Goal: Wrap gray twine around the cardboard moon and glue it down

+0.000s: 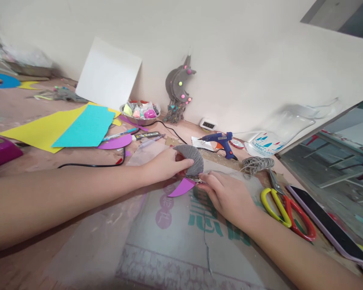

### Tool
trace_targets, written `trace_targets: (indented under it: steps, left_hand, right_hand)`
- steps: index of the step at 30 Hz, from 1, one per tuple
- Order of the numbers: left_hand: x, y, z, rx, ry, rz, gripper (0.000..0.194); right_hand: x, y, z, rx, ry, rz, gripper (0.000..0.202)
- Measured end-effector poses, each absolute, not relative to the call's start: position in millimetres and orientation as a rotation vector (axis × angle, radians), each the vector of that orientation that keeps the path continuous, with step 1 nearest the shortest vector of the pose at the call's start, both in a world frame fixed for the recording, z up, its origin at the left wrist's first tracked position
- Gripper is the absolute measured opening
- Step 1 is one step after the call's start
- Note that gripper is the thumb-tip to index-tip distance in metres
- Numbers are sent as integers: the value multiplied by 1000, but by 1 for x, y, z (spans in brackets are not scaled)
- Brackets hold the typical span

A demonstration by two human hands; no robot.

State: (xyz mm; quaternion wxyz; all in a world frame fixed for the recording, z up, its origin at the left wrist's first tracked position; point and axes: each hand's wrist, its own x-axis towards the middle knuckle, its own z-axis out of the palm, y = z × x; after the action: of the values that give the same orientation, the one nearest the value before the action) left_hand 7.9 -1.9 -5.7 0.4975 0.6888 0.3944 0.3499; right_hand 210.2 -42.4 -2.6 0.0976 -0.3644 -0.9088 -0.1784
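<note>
A purple foam crescent [183, 188] stands in front of me above the plastic sheet, its upper part wrapped in grey yarn [194, 156] and its lower tip bare. My left hand [163, 163] grips the wrapped part, thumb across its face. At the border between yarn and bare foam, my right hand [225, 195] is closed with thumb and finger pinched on the yarn; the exact pinch is partly hidden. A grey strand [207, 245] lies along the sheet below. To the right is a loose bundle of grey yarn [257, 165].
Scissors [276, 201] and a phone [326, 221] lie at right. A blue glue gun [219, 140] rests behind my hands. A finished yarn moon [179, 86] leans on the wall beside a bowl [140, 112] of clay packets. Coloured sheets [81, 127] lie left; a black cable [90, 164] crosses the table.
</note>
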Motion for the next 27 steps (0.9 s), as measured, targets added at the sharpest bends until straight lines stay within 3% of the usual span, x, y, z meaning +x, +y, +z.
trace_targets:
  steps: [27]
  left_hand:
    - [8, -1, -7, 1621, 879, 886, 23]
  right_hand:
    - [212, -43, -3, -1111, -2600, -416, 18]
